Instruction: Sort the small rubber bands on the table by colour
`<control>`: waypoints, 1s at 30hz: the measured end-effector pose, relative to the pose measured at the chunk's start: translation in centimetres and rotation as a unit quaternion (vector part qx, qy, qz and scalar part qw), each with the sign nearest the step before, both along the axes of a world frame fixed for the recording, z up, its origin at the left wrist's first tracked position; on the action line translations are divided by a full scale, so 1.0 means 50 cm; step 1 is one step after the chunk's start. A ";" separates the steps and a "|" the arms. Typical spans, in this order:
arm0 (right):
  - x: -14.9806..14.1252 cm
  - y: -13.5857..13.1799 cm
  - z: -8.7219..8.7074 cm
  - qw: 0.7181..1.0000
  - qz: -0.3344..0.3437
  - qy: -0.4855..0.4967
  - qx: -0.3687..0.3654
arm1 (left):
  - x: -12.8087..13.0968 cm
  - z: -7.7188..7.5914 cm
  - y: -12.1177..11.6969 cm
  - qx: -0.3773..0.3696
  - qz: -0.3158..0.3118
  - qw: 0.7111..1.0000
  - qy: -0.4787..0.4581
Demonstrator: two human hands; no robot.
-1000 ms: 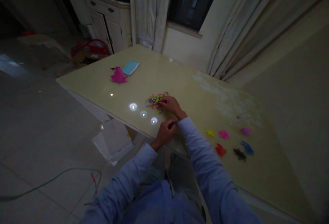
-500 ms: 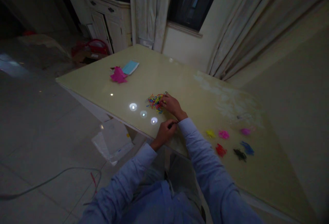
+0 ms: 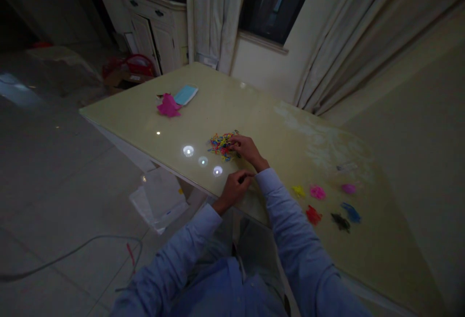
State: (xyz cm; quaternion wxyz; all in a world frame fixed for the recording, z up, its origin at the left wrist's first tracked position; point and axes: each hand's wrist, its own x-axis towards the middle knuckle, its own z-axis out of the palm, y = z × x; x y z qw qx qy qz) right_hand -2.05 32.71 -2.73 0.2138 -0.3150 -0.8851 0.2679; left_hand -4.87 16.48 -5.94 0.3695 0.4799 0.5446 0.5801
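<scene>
A tangled heap of small multicoloured rubber bands [image 3: 220,143] lies on the pale yellow table. My right hand [image 3: 247,149] reaches into the right side of this heap, its thumb and fingers pinched on some bands; the fingertips are partly hidden. Close to the near table edge, my left hand [image 3: 235,188] is closed with thumb against forefinger, just beside my right cuff. What it holds, if anything, is too small to make out. To the right lie separate little piles: yellow [image 3: 298,191], pink [image 3: 317,192], red [image 3: 313,215], black [image 3: 340,222], blue [image 3: 351,212] and purple [image 3: 348,188].
A crumpled magenta piece [image 3: 169,105] and a light blue face mask [image 3: 186,95] lie at the table's far left. A small clear item [image 3: 347,166] rests near the right side. Below the near edge, a white plastic-wrapped stack [image 3: 160,199] sits on the floor; a cable [image 3: 90,239] runs nearby.
My right hand has shifted slightly right, with its fingers still at the heap. My left hand has barely moved. The whole view has drifted a little.
</scene>
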 end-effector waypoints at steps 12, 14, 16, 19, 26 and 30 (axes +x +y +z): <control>0.087 -0.130 0.085 0.904 -0.103 0.324 -0.258 | -0.002 -0.001 -0.005 -0.002 -0.009 1.000 -0.003; 0.123 -0.186 0.108 0.860 -0.120 0.397 -0.296 | -0.004 0.000 -0.006 -0.001 -0.011 1.000 -0.001; 0.161 -0.237 0.124 0.818 -0.122 0.454 -0.333 | -0.007 -0.001 -0.006 0.000 -0.013 1.000 0.000; 0.213 -0.285 0.134 0.768 -0.134 0.520 -0.350 | -0.012 -0.003 -0.005 -0.007 -0.014 1.000 0.005; 0.276 -0.298 0.130 0.753 -0.176 0.550 -0.315 | -0.017 -0.011 -0.002 -0.024 0.000 1.000 0.017; 0.330 -0.300 0.123 0.756 -0.207 0.547 -0.292 | -0.020 -0.010 -0.006 -0.024 0.007 0.999 0.021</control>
